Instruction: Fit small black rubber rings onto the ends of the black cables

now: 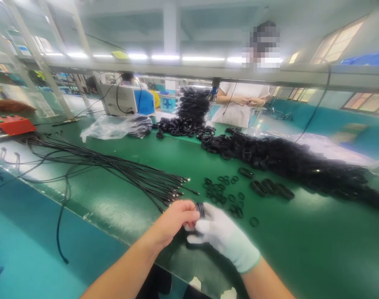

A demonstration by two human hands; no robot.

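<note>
My left hand [179,219] is bare, with its thumb and fingers pinched on a small stack of black rings [200,209]. My right hand [219,230], in a white glove, closes on the same stack from the other side. Both hands meet over the near part of the green table. Just beyond them lie several loose black rings [217,190], scattered flat. To the left, a bundle of black cables [124,162] ends close to my left hand, with its tips pointing toward the rings.
A long heap of black oval bands [270,160] spreads across the right, with a tall stack [194,106] behind. A clear plastic bag [111,127], a red control box [13,124] and a grey-blue machine [127,99] stand farther left. A person [239,99] stands across the table [317,241].
</note>
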